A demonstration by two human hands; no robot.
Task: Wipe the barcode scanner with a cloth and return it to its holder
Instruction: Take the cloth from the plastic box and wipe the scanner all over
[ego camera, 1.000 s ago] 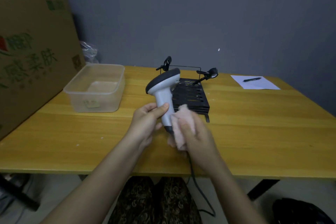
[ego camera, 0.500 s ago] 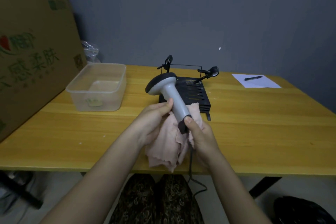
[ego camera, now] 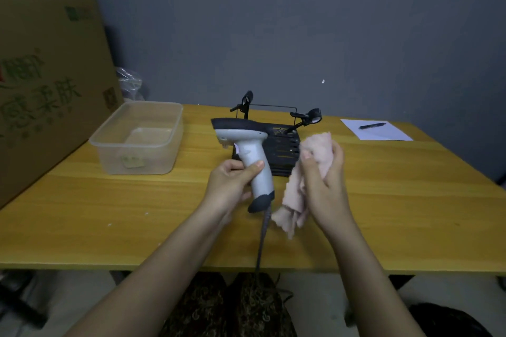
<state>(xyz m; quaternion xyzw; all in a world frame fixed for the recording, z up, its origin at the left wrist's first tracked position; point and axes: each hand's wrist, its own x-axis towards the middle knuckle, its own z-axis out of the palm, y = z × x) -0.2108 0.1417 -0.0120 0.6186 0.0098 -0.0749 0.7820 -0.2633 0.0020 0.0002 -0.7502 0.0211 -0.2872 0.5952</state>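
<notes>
The fingers [ego camera: 234, 169] of the left hand [ego camera: 230, 186] are wrapping tight around the grey grip of the barcode scanner [ego camera: 250, 161], thumb pressing along the front of the handle. The scanner is being held up off the tabletop [ego camera: 137, 213], roughly over the middle, with its dark head pointing toward the left edge and its dark butt end pointing down toward the near edge. A cable [ego camera: 261, 243] is hanging from that butt end and dropping over the near edge.

The right hand [ego camera: 324, 180] is sitting just beside the scanner, its fingers curling around a bunched pink cloth [ego camera: 301, 186] (one loose end is dangling down below the hand). The cloth isn't touching the scanner right now, there's a small gap between them.

Behind both hands, a black holder [ego camera: 282, 145] is sitting on the tabletop toward the far edge, with thin arms sticking up off it. A clear plastic tub [ego camera: 139, 139] is sitting toward the far left corner. A sheet of paper [ego camera: 377, 131] with a pen [ego camera: 373, 125] lying on it is sitting near the far right corner. A big cardboard box [ego camera: 46, 82] is leaning at the left edge.
</notes>
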